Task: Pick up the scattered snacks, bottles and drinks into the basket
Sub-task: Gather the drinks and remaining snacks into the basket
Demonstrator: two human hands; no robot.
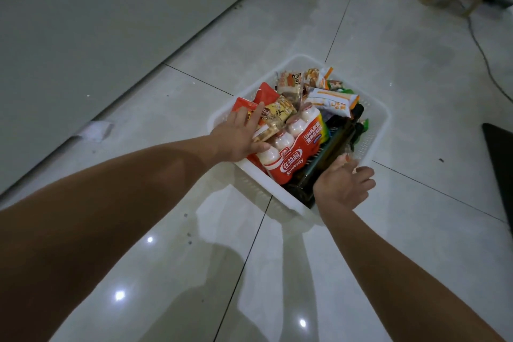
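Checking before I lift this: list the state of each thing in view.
basket: upright, filled
drink multipack: wrapped, lying in basket
dark bottle: on its side in basket
snack packets: piled in basket
left hand: open, fingers flat on snack packets
right hand: fingers curled at basket rim, grip unclear

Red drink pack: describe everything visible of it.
The drink pack shows four small white bottles, shrink-wrapped in glossy red film with white lettering and a rainbow stripe. It lies slanted in the basket, near its left side. A dark bottle lies along its right; the left hand seems to touch its nearest bottle.
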